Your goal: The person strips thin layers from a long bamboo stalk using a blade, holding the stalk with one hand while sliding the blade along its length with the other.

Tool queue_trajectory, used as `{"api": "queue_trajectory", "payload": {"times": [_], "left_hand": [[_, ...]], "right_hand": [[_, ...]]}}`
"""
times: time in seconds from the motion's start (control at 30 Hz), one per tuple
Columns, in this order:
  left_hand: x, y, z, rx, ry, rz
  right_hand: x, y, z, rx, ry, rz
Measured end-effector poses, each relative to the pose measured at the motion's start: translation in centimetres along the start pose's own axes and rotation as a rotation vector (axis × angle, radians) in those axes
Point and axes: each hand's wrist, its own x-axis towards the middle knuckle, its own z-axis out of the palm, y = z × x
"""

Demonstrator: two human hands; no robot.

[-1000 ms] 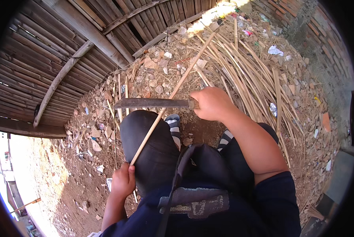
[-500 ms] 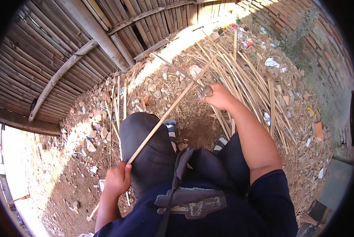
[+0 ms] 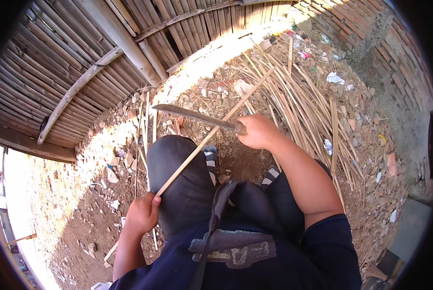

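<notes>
My left hand (image 3: pixel 142 212) is closed round the near end of a long, thin bamboo strip (image 3: pixel 187 162). The strip slants up and to the right across my left knee, its far end over the pile of strips. In my right hand (image 3: pixel 258 131) is the wooden handle of a machete (image 3: pixel 192 114), fingers wrapped round it. The long dark blade points left and lies across the strip a little in front of my right hand. Whether the edge touches the strip I cannot tell.
A heap of loose bamboo strips (image 3: pixel 298 96) covers the ground at the right. A few more strips (image 3: pixel 146 121) lie beyond my left knee. A bamboo-slat wall (image 3: pixel 71 63) rises at the far left, a brick wall (image 3: pixel 395 67) at the right. Rubble and litter strew the soil.
My right hand has drawn nearer and slightly left. The machete has swung from pointing away up-left to lying more sideways across the strip. My left hand has hardly moved.
</notes>
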Motion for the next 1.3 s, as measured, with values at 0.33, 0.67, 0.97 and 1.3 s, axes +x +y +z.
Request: {"api": "queue_trajectory", "payload": {"times": [0.33, 0.67, 0.97, 1.3], "left_hand": [[-0.1, -0.1, 0.5, 0.071, 0.032, -0.005], [0.0, 0.2, 0.3, -0.034, 0.037, -0.004], [0.5, -0.1, -0.1, -0.099, -0.032, -0.023], [1.0, -0.3, 0.8, -0.012, 0.012, 0.009]], "right_hand": [[0.3, 1.8, 0.4, 0.014, 0.127, 0.074], [1.4, 5.1, -0.6, 0.098, 0.175, 0.158], [1.7, 5.1, -2.1, 0.144, 0.049, 0.172], [0.9, 4.5, -3.0, 0.102, -0.375, 0.049]]}}
